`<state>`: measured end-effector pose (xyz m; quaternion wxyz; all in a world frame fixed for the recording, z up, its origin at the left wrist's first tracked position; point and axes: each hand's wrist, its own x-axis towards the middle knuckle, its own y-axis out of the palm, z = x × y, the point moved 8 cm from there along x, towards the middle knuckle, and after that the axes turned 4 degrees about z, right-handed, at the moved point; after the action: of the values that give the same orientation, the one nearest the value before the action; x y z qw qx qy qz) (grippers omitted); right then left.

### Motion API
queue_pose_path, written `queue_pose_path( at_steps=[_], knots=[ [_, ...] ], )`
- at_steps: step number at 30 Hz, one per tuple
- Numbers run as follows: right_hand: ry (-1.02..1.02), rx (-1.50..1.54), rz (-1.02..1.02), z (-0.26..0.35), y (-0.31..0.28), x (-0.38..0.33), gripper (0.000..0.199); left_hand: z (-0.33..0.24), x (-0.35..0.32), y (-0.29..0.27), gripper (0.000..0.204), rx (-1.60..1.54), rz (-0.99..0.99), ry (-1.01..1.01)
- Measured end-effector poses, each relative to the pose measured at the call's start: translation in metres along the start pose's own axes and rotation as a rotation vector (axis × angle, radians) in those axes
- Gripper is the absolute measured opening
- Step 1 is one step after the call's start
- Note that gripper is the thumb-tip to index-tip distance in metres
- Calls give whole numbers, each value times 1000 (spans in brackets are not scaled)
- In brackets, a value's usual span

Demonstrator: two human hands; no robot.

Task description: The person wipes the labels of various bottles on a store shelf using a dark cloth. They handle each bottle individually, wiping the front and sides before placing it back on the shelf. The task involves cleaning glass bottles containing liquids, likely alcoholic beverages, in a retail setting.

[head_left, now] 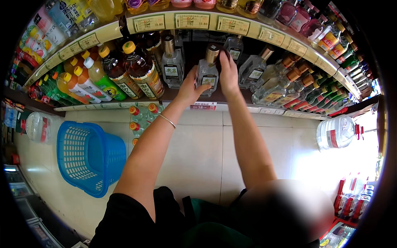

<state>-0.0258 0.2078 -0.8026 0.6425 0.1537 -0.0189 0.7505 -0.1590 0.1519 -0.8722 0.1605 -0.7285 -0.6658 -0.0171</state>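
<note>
A clear glass bottle (208, 72) with a gold cap stands at the front of a store shelf (182, 99). My left hand (191, 87) grips its lower body from the left, a thin bracelet on that wrist. My right hand (228, 71) holds a dark cloth against the bottle's neck and right side. Similar clear bottles (172, 62) stand left, right and behind it on the same shelf.
Brown bottles with yellow caps (140, 70) and orange and green drink bottles (89, 80) fill the shelf's left. A blue plastic basket (89, 157) sits on the tiled floor at the left. A large water jug (337, 132) lies at right. An upper shelf (231, 25) carries more bottles.
</note>
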Motion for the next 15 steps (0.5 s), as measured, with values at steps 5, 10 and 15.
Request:
queue_pose_path(
  at_steps=[5, 10, 15],
  knots=[
    [-578, -826, -35, 27, 34, -115, 50, 14, 10, 6, 57, -664, 5, -85],
    [-787, -947, 96, 62, 49, -125, 52, 21, 12, 31, 46, -1224, 251, -195],
    [-853, -1742, 313, 74, 104, -61, 40, -3, 10, 7, 47, 490, 18, 211]
  ],
)
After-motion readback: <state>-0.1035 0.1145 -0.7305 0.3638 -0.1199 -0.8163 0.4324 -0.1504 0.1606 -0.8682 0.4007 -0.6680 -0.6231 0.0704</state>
